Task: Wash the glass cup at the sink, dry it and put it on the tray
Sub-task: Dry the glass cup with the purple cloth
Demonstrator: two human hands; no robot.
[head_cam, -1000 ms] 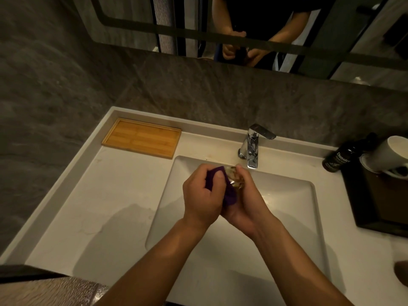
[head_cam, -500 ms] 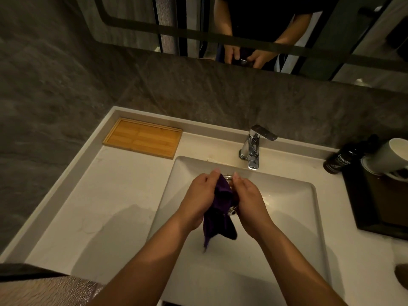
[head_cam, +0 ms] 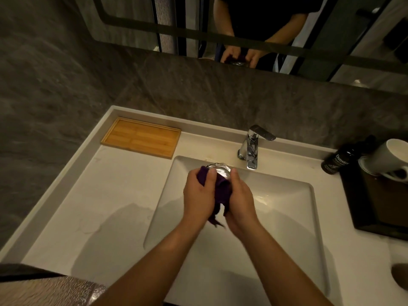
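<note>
Over the white sink basin [head_cam: 276,217], both my hands hold the glass cup [head_cam: 220,171] wrapped in a purple cloth [head_cam: 221,193]. Only the cup's rim and top show above my fingers; the cloth hides the rest and its ends hang down between my wrists. My left hand [head_cam: 199,195] presses the cloth against the cup's left side. My right hand [head_cam: 240,202] grips the cup from the right. The bamboo tray [head_cam: 141,138] lies bare at the back left of the counter.
A chrome tap [head_cam: 254,144] stands behind the basin, with no water running. At the right are a dark bottle [head_cam: 337,161], a white mug [head_cam: 388,159] and a dark tray [head_cam: 379,204]. A mirror on the grey wall reflects the hands.
The cloth, hanging long between my hands half a second ago, is bunched higher around the cup. The cup's rim has turned up and away, and both hands have shifted around it.
</note>
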